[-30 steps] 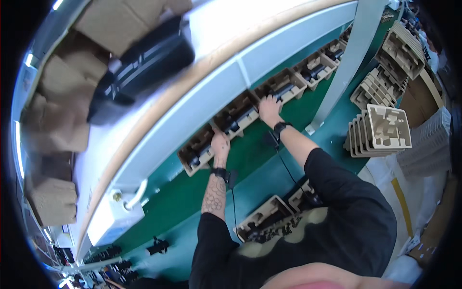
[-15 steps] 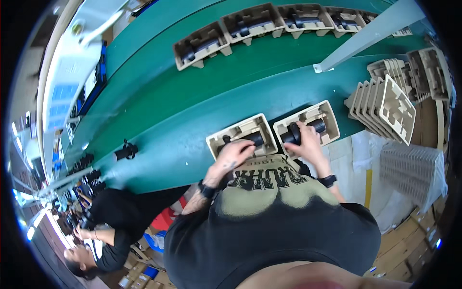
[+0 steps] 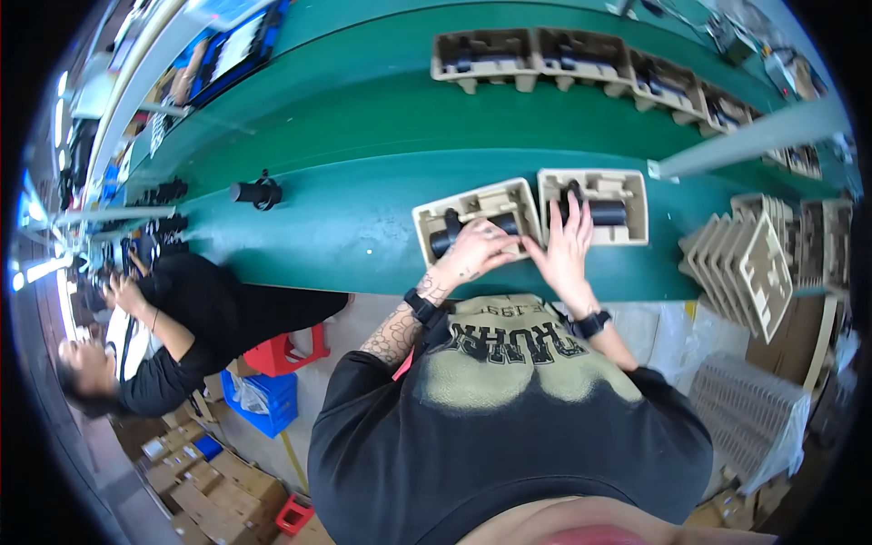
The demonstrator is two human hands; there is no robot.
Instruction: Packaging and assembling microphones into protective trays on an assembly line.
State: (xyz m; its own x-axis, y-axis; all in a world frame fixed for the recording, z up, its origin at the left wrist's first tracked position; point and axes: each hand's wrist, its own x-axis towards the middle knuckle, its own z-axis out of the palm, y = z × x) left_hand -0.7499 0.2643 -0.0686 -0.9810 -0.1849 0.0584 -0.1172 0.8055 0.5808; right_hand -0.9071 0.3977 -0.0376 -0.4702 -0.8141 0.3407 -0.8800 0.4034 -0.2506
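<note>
Two beige molded trays sit side by side on the green bench in front of me. The left tray point(image 3: 425, 214) holds a black cylindrical part with a raised ring point(image 3: 443, 241). My left hand point(image 3: 474, 251) lies over this tray's near side, its fingers pointing right and partly covering the part. In the right tray point(image 3: 639, 191) lies a similar black cylindrical part point(image 3: 609, 213). Across its left portion reaches my right hand point(image 3: 568, 250), fingers stretched out and thumb apart, near the gap between the trays. Contact under the fingertips is hidden.
Another black cylindrical part point(image 3: 256, 193) stands on the bench to the left. Filled trays point(image 3: 486, 68) line the far side. A grey post point(image 3: 745, 141) rises at right, beyond stacked empty trays point(image 3: 740, 268). A person point(image 3: 168, 336) works at far left.
My view has turned, shifting the scene. My right hand has let go of the part in the right tray and straightened its fingers. My left hand stays at the left tray.
</note>
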